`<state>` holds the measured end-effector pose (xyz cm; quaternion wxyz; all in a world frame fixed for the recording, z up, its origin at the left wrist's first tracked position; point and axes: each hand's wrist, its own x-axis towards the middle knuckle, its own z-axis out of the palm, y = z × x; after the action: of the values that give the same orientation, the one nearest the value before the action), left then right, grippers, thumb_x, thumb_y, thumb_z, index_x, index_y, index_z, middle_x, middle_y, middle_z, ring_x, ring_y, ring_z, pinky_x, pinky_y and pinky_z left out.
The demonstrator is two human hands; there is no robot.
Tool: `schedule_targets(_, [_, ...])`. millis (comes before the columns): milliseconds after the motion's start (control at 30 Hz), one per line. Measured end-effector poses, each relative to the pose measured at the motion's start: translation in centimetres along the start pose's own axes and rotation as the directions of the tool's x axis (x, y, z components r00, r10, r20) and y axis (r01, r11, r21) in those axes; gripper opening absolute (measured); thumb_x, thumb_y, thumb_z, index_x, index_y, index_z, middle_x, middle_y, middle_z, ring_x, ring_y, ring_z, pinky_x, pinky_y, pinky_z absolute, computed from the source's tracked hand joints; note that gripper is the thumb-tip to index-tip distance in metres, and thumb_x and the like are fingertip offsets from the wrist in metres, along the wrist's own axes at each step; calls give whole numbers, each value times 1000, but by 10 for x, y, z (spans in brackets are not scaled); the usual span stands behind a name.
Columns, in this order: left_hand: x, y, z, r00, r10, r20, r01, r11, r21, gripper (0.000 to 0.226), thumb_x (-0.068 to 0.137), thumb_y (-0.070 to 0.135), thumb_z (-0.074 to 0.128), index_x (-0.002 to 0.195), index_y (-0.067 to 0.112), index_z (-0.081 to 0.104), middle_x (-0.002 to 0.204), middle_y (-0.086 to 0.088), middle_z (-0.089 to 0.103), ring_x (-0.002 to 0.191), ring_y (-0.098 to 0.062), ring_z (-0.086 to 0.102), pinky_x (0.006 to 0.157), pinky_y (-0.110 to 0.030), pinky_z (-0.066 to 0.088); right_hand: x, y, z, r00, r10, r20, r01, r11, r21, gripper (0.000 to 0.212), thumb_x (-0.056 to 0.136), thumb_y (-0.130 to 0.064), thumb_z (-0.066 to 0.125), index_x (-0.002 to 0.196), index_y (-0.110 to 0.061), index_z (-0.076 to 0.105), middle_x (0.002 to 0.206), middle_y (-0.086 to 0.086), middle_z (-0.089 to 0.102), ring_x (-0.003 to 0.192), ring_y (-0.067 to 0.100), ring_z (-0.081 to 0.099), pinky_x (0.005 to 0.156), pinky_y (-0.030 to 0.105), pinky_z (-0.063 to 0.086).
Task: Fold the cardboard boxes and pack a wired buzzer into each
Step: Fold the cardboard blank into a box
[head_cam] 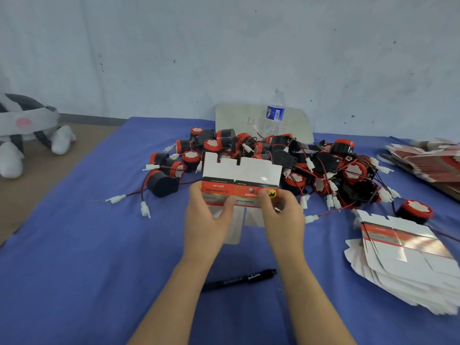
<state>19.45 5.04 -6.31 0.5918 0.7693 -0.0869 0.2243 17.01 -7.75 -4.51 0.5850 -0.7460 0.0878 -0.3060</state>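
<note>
We count two hands, forearms reaching in from the near edge of the table (99, 270). Left hand (207, 216) and right hand (283, 216) each pinch one unfolded box (241, 179), thumbs on its red band, holding it upright above the table's middle. Just behind it is one heap of buzzers (321, 163), too tangled for us to count. Two stacks of boxes sit along the right edge: near stack (403, 260), far stack (430, 161). One pen (239, 280) lies between the forearms. One bottle (273, 115) stands at the far edge.

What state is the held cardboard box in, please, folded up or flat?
Flat: the cardboard box is an unbent sheet, flaps straight, pinched by left hand and right hand.
</note>
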Motion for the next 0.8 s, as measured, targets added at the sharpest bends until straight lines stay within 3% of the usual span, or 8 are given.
schedule_targets(100, [-2, 6, 0, 990, 140, 23, -141, 982, 124, 45, 80, 30, 73, 112, 37, 41, 102, 24, 55, 96, 12, 53, 74, -5, 43, 5, -4, -8, 995, 104, 3, -100, 950, 297, 15, 91, -28, 64, 104, -25, 56, 97, -6, 67, 83, 2, 66, 62, 14, 50])
schedule_targets(167, [-5, 9, 2, 976, 217, 21, -217, 963, 162, 50, 77, 34, 74, 117, 27, 45, 109, 13, 57, 100, -3, 55, 84, -22, 48, 7, -7, -13, 989, 149, 20, -143, 891, 430, 12, 95, -26, 57, 106, -23, 62, 101, -1, 66, 83, 3, 65, 62, 16, 51])
schedule_targets(233, [-6, 10, 3, 968, 250, -23, -239, 946, 221, 60, 74, 40, 76, 120, 20, 44, 113, 5, 56, 105, -12, 52, 94, -37, 42, 9, -9, -17, 982, 164, 95, -189, 822, 538, 21, 101, -20, 46, 106, -18, 67, 104, 3, 68, 89, 10, 64, 66, 23, 52])
schedule_targets(367, [-5, 10, 3, 961, 245, -128, -209, 947, 245, 73, 68, 53, 77, 119, 15, 42, 112, 7, 48, 111, -12, 44, 101, -38, 32, 13, -12, -19, 957, 146, 249, -277, 708, 649, 28, 102, -10, 38, 111, -15, 65, 100, -1, 73, 89, 10, 68, 68, 25, 56])
schedule_targets(500, [-4, 14, 0, 968, 199, -150, -183, 977, 114, 65, 65, 67, 64, 110, 33, 32, 105, 19, 42, 101, -1, 41, 94, -47, 46, 13, -9, -19, 936, 149, 317, -315, 756, 574, 27, 102, -12, 39, 114, -19, 62, 107, 0, 71, 96, 14, 68, 78, 32, 58])
schedule_targets(633, [-1, 13, -5, 960, 193, -203, -170, 977, 125, 64, 65, 72, 58, 107, 29, 37, 99, 22, 39, 97, 1, 38, 92, -48, 46, 15, -6, -29, 900, 145, 411, -306, 882, 359, 28, 100, -4, 41, 120, -14, 58, 108, 6, 70, 100, 24, 68, 83, 38, 58])
schedule_targets(700, [1, 13, -7, 950, 199, -239, -163, 973, 162, 65, 68, 72, 56, 105, 20, 43, 97, 18, 38, 93, 3, 33, 93, -47, 43, 14, -6, -36, 803, 167, 573, -390, 873, 292, 33, 96, 6, 42, 120, -9, 58, 115, 16, 66, 99, 31, 67, 82, 39, 58])
schedule_targets(800, [3, 13, -8, 944, 208, -255, -163, 969, 188, 67, 68, 70, 56, 107, 16, 45, 100, 15, 39, 95, 4, 31, 94, -40, 40, 12, -6, -42, 664, 198, 721, -417, 898, 137, 34, 94, 10, 42, 111, -8, 66, 111, 15, 69, 96, 28, 68, 81, 34, 58])
